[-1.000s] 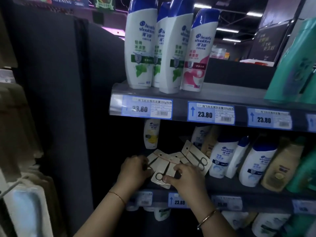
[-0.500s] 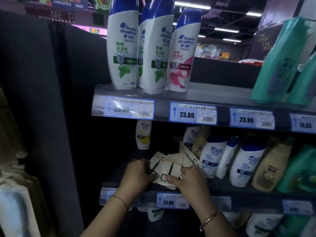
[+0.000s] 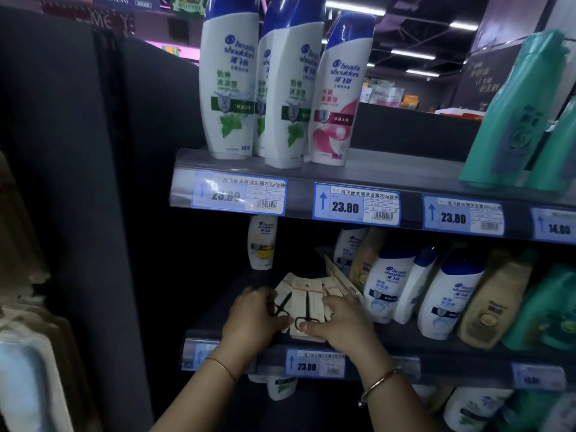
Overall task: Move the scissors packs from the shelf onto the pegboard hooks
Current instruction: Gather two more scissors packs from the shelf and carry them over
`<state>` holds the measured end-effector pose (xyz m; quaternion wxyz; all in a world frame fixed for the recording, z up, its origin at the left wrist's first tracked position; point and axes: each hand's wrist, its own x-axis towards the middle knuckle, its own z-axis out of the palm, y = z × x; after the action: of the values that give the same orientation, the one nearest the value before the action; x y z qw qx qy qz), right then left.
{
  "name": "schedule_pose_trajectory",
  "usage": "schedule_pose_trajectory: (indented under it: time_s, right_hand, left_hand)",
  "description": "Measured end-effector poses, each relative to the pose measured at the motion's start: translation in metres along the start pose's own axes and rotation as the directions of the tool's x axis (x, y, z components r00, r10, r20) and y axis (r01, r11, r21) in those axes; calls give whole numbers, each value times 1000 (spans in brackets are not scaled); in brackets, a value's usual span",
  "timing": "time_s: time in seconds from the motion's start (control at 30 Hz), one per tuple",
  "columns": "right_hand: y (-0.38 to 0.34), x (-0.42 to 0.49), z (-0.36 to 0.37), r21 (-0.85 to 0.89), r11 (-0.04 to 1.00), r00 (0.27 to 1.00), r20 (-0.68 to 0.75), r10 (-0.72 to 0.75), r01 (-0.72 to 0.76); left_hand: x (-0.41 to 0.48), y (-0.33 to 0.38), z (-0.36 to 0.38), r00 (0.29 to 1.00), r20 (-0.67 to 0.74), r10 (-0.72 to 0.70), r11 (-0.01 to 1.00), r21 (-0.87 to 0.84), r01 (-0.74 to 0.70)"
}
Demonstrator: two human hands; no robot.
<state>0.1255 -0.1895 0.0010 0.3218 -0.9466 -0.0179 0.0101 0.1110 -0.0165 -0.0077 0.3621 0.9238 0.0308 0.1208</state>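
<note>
Several scissors packs (image 3: 307, 299), cream cards each carrying small black scissors, lie bunched on the middle shelf (image 3: 402, 336) at its left end. My left hand (image 3: 254, 316) presses on the bunch from the left, fingers closed over the leftmost cards. My right hand (image 3: 339, 321) grips the bunch from the right, thumb on the front card near the scissor handles. One more pack (image 3: 338, 275) leans tilted behind them against the bottles. Packaged goods hanging at the far left (image 3: 28, 353) are blurred; the pegboard hooks themselves cannot be made out.
White shampoo bottles (image 3: 229, 79) stand on the top shelf (image 3: 389, 176), with green bottles (image 3: 514, 120) at its right. More bottles (image 3: 386, 285) crowd the middle shelf right of the packs. A dark panel (image 3: 78, 182) separates the shelves from the hanging goods.
Both hands have drawn the fanned-out packs together into a tighter bunch. The view has shifted, so the shelves sit further left in the frame than a second ago.
</note>
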Motion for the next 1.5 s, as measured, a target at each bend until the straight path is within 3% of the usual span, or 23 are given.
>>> schedule_pose_trajectory:
  time_s: [0.23, 0.53, 0.67, 0.8, 1.13, 1.23, 1.5]
  right_hand:
    - [-5, -2, -3, -1, 997, 997, 23, -74, 74]
    - [-8, -1, 3, 139, 990, 999, 45, -10, 3]
    - [-4, -2, 9, 235, 972, 999, 31, -8, 1]
    - [-7, -8, 5, 322, 945, 998, -51, -42, 56]
    - [-21, -29, -9, 502, 852, 987, -25, -160, 150]
    - [-22, -41, -14, 568, 803, 977, -13, -211, 181]
    - [-19, -80, -25, 677, 708, 954, 30, -299, 200]
  left_hand:
    - [0, 4, -4, 998, 24, 63, 995, -84, -61]
    - [-3, 6, -10, 992, 44, 119, 983, -144, -112]
    - [-7, 6, -11, 994, 36, 106, 943, -320, -89]
    - [-10, 6, -11, 998, -50, 42, 895, -442, -60]
    - [-28, 9, -27, 980, -189, -56, 853, -520, -52]
    - [-42, 9, -30, 981, -169, -97, 794, -607, -26]
    - [-95, 14, -53, 998, -58, 2, 713, -700, -42]
